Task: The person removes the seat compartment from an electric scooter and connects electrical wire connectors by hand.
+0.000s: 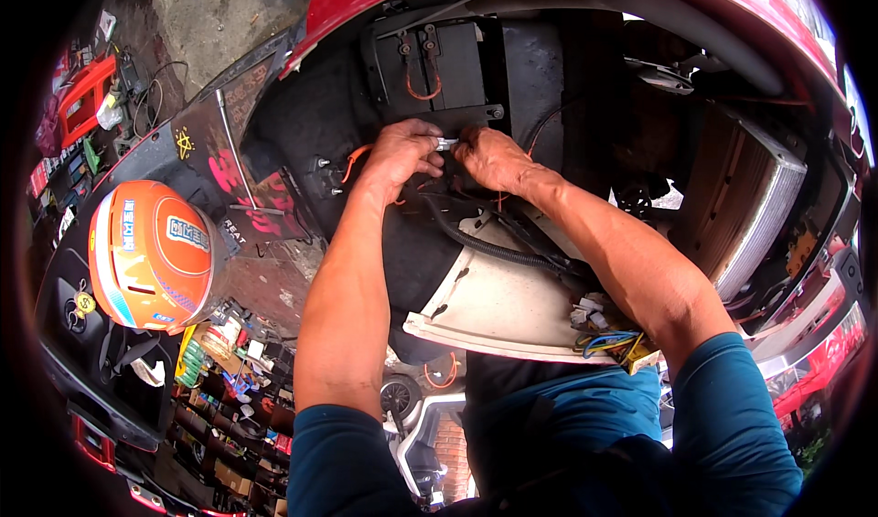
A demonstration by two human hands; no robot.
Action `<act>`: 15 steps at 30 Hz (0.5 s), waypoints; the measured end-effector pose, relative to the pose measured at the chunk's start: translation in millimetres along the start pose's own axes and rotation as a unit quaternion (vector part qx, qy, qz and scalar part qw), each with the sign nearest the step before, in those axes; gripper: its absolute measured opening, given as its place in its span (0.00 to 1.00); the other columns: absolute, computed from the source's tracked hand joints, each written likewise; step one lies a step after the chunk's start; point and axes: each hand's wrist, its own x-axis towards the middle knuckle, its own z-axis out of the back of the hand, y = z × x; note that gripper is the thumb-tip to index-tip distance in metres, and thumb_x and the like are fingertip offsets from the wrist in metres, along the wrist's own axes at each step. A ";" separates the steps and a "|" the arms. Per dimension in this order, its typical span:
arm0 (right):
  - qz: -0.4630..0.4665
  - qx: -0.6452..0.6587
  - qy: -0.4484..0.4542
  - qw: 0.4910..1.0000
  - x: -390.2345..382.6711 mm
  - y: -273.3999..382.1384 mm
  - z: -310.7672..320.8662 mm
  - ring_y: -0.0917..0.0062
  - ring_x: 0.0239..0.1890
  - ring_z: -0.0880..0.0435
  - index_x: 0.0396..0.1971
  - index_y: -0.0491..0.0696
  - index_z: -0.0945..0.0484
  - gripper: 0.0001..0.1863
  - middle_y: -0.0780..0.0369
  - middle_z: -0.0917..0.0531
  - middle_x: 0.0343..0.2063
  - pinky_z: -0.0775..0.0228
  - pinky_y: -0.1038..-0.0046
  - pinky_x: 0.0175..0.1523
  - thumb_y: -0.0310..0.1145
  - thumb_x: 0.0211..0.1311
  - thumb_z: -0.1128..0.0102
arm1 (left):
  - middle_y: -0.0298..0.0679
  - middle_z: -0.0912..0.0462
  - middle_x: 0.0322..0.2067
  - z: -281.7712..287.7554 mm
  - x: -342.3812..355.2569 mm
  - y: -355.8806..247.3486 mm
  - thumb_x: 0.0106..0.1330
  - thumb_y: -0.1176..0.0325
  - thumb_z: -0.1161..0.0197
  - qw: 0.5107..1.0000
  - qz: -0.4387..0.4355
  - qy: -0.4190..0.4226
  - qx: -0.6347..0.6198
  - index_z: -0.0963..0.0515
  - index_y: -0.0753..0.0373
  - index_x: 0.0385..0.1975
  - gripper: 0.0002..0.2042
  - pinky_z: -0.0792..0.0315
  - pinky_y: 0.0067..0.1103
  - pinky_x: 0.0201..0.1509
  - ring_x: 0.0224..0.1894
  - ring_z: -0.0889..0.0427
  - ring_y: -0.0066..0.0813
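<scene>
Under the raised red body shell of a vehicle, my two hands meet over a small silvery-white piece [446, 144], perhaps a connector; its exact kind is too small to tell. My left hand [404, 156] pinches its left end between thumb and fingers. On the other end my right hand [497, 158] is closed, its fingertips partly hidden. An orange cable [354, 162] curves out beside my left hand, near two bolt terminals. Just beyond my hands stands a dark box [455, 59], with a looped orange cable [423, 87] bolted to its top.
An off-white panel [485, 306] lies below my forearms, with a black corrugated hose [498, 247] across it and loose wire connectors [608, 339]. To the right stands a silvery finned block [754, 206]. Leftward are a T-handle wrench [234, 146] and an orange helmet [151, 256].
</scene>
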 end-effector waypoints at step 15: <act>-0.009 0.024 0.001 1.000 1.6 -1.2 -3.4 0.52 0.44 0.21 0.43 0.36 0.25 0.21 0.44 0.20 0.35 0.31 0.62 0.49 0.41 0.64 0.52 | 0.43 0.22 0.31 3.9 0.3 0.3 0.63 0.78 0.45 1.000 0.001 0.012 -0.009 0.26 0.72 0.39 0.07 0.20 0.24 0.32 0.28 0.20 0.29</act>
